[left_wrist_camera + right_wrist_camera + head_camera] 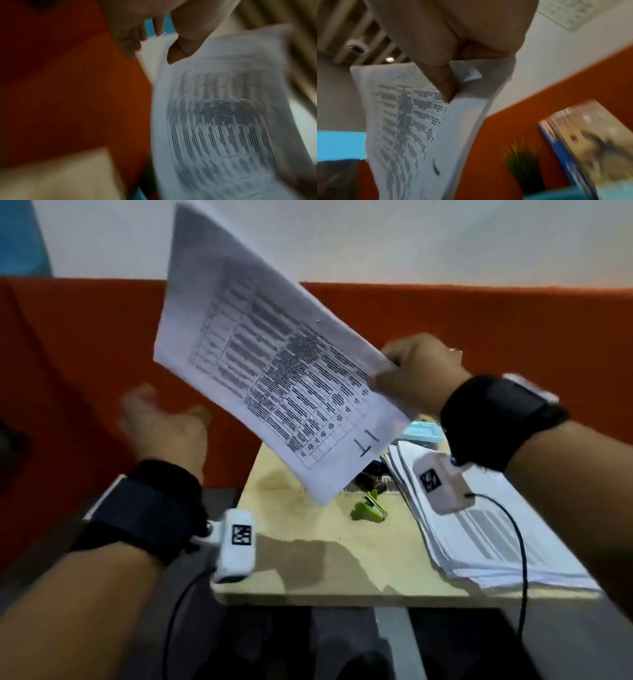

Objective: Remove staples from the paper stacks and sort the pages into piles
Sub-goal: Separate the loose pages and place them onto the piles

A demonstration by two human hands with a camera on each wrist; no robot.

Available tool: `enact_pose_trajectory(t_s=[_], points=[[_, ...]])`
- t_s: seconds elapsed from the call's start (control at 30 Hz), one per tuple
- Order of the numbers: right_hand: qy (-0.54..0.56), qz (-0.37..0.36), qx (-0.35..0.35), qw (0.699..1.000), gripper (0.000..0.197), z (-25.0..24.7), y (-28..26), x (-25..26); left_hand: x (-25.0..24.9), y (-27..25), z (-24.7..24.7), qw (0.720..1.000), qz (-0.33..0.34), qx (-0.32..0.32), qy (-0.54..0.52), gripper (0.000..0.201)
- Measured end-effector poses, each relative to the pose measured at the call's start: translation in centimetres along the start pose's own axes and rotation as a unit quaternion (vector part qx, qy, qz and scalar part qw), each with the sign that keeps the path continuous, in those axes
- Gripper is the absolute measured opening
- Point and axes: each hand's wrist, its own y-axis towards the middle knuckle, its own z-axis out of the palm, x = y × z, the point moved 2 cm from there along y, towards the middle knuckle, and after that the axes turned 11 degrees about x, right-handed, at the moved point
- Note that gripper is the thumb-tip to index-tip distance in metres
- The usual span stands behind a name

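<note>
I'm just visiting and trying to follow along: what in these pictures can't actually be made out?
- Printed table on the sheets held up by the right hand: motion blur makes it unreadable in all three views.
- Dark items behind the green staple remover: head view, covered by the raised sheets.
- Light blue box: head view, mostly hidden by the right wrist and sheets.
- Left hand: blurred; fingertips unclear.
- Paper pile: print too blurred to read.
</note>
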Motion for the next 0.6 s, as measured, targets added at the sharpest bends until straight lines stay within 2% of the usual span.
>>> enact_pose_trajectory(t_s=[0.03,0.07,0.13,0.2,0.23,0.27,0.33,0.4,0.47,0.5,0.53,0.57,0.6], points=[[-0.111,-0.023,-0.009,0.994,0.010,-1.4,0.5,1.5,-0.9,1.0,-0.1,0.994,0.071,0.000,0.083,0.073],[-0.201,-0.052,-0.013,0.978,0.014,-2.2,0.9,3.1,-2.3,0.6,0.2,0.975,0.142,0.037,0.165,0.077],[-0.351,-0.116,0.002,0.929,0.023,-2.6,1.8,6.3,-8.8,-3.4,0.9,0.911,0.268,0.059,0.307,0.075],[-0.466,-0.187,0.026,0.865,0.026,-1.7,2.8,9.5,-14.2,-6.5,0.2,0.831,0.380,0.020,0.405,0.062],[-0.499,-0.224,0.039,0.836,0.024,-1.1,3.5,10.8,-14.8,-5.7,0.3,0.787,0.431,0.028,0.440,0.052],[-0.512,-0.242,0.040,0.823,0.023,-0.7,4.0,11.9,-15.9,-6.2,0.1,0.760,0.456,0.064,0.459,0.038],[-0.504,-0.240,0.019,0.829,0.021,-0.3,5.0,12.9,-14.7,-4.8,0.1,0.773,0.432,0.139,0.444,0.023],[-0.450,-0.284,-0.031,0.846,0.024,-0.9,5.6,12.7,-13.3,-4.0,-0.1,0.796,0.403,0.148,0.427,0.024],[-0.336,-0.316,-0.139,0.876,0.030,-2.2,5.7,10.9,-10.9,-2.7,-1.1,0.830,0.364,0.146,0.397,0.030],[-0.257,-0.303,-0.201,0.895,0.033,-2.8,6.2,9.2,-9.7,-2.1,-1.9,0.854,0.324,0.142,0.381,0.033],[-0.189,-0.251,-0.245,0.917,0.034,-2.7,7.1,6.6,-9.0,-1.3,-2.6,0.883,0.274,0.138,0.355,0.032],[-0.142,-0.165,-0.240,0.946,0.028,-1.5,7.9,3.5,-8.1,-0.8,-3.2,0.912,0.234,0.141,0.306,0.033],[-0.152,-0.055,-0.150,0.975,0.016,0.7,8.4,0.4,-7.4,-0.4,-3.7,0.940,0.189,0.140,0.247,0.035]])
